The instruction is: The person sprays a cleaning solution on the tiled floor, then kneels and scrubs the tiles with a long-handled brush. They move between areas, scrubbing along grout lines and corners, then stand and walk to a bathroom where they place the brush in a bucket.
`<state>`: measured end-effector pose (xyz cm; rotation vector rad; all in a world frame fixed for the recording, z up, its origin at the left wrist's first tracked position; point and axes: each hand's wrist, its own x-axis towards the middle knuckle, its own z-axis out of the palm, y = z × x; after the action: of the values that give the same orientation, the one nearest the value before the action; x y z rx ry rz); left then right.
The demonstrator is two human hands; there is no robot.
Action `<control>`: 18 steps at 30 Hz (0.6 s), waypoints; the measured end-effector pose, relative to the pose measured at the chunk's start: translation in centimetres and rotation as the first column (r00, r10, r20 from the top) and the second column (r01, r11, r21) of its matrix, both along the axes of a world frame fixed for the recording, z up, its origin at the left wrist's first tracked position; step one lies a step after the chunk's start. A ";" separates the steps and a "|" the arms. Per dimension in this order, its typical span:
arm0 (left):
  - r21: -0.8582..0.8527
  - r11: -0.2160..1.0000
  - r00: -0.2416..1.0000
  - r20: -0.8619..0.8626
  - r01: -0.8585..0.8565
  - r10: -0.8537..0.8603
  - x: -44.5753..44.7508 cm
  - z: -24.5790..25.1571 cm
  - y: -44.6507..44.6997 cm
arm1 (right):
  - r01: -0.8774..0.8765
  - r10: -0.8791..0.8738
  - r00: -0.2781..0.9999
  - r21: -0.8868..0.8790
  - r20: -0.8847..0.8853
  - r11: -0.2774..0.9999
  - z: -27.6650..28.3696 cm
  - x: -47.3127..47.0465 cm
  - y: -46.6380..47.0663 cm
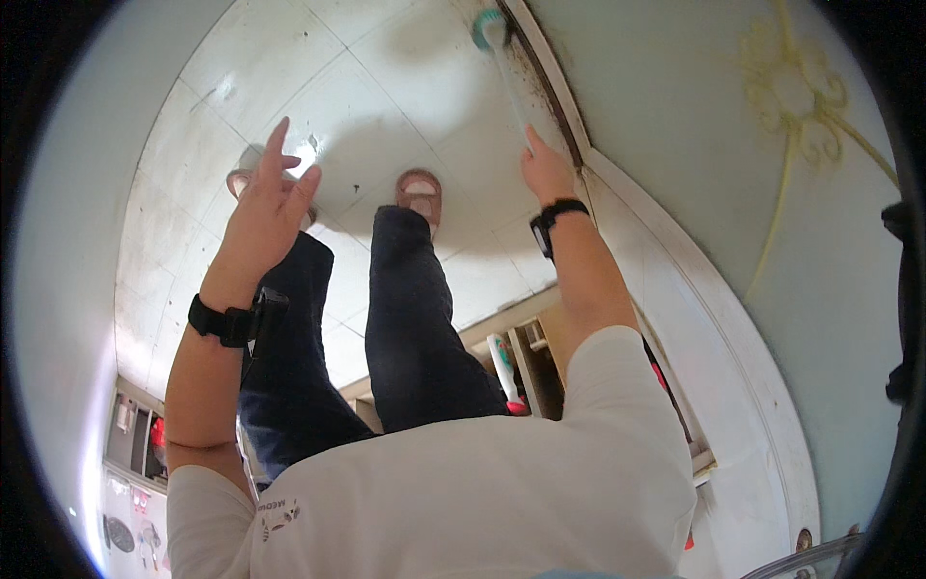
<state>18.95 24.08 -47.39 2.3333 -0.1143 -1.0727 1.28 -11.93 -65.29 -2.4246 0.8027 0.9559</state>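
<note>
My right hand grips the white handle of a long-handled scrub brush. The brush's round head with green bristles is at the floor along the foot of the wall. Dark grime runs along that seam beside the brush. My left hand is raised above the floor, fingers apart, holding nothing. A black strap with a small device sits on each of my wrists. Below are pale floor tiles, which look wet and shiny near my left hand.
My feet stand in brown slippers on the tiles. Behind me is an open cabinet, with a white and red bottle in front of it. A white frame borders the pale panel with a yellow ornament on the right. A plain wall rises at the left.
</note>
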 end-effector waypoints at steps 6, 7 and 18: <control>0.024 0.986 0.986 -0.035 -0.163 0.164 -3.1 0.7 0.0 | -0.074 0.059 0.967 -0.050 -0.248 0.996 5.4 -7.3 -5.3; 0.032 0.983 0.982 -0.046 -0.183 0.184 -3.9 0.5 -0.1 | -0.108 0.092 0.967 -0.057 -0.236 0.993 4.9 -6.1 -5.4; -0.029 0.976 0.969 -0.135 -0.214 0.208 -9.6 1.8 0.1 | -0.035 0.029 0.971 -0.023 -0.239 0.999 7.5 -9.6 -6.1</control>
<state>9.31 24.14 -45.60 2.1723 0.1560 -1.1007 -8.28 -18.05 -57.77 -2.3809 0.8644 1.2754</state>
